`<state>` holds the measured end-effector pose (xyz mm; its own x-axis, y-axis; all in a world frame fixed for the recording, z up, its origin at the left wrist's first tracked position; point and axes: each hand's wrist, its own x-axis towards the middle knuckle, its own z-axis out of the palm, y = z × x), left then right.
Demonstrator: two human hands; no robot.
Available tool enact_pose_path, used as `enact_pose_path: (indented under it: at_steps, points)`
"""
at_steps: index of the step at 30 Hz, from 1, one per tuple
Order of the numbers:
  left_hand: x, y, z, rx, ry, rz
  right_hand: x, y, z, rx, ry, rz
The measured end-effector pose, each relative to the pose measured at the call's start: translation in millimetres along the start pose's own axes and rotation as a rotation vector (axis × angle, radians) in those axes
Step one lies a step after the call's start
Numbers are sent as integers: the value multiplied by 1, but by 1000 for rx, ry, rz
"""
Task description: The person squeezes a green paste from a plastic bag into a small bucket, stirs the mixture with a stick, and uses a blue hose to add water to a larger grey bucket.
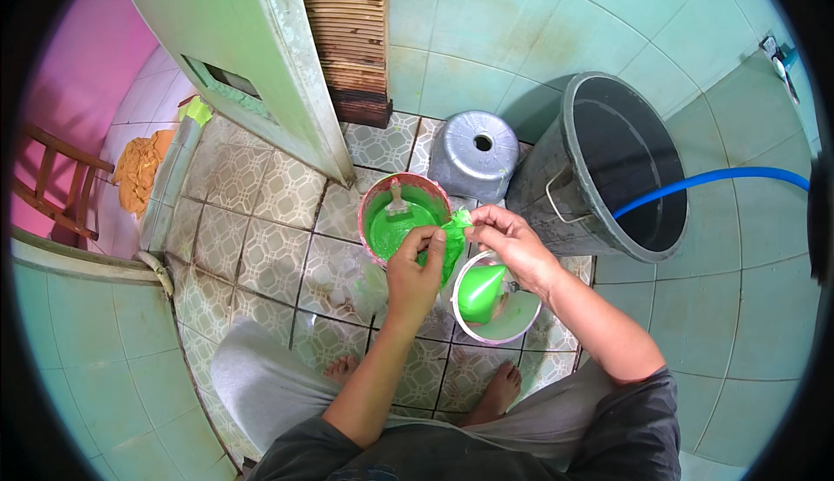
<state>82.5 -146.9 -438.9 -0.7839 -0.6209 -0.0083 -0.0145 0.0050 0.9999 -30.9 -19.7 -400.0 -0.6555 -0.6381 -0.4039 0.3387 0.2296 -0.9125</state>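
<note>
the left hand (pixel 415 273) pinches the left side of what looks like a green plastic bag (pixel 453 248), and the right hand (pixel 519 245) grips its top between closed fingertips. the bag hangs between the red bucket (pixel 362 220) of green paint (pixel 380 234), with a brush (pixel 396 201) in it, and the white bucket (pixel 519 309). the step seems to be working the bag with the fingers; the next move likely calls for firm pinches.

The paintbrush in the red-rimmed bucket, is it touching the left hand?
Apart. The head view shows green paint between the paintbrush and the left hand.
</note>
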Motion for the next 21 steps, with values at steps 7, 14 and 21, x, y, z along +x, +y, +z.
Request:
enact_pose_path:
  at_steps: [7, 14, 21]
  points:
    - [0, 2, 1, 12, -8, -15, -1, 0, -6, 21, -51, 11]
    - [2, -4, 0, -22, -31, 30, -1, -1, 2, 23, -64, 71]
    - [4, 6, -1, 84, 38, 94, -2, -5, 10, 162, -72, 109]
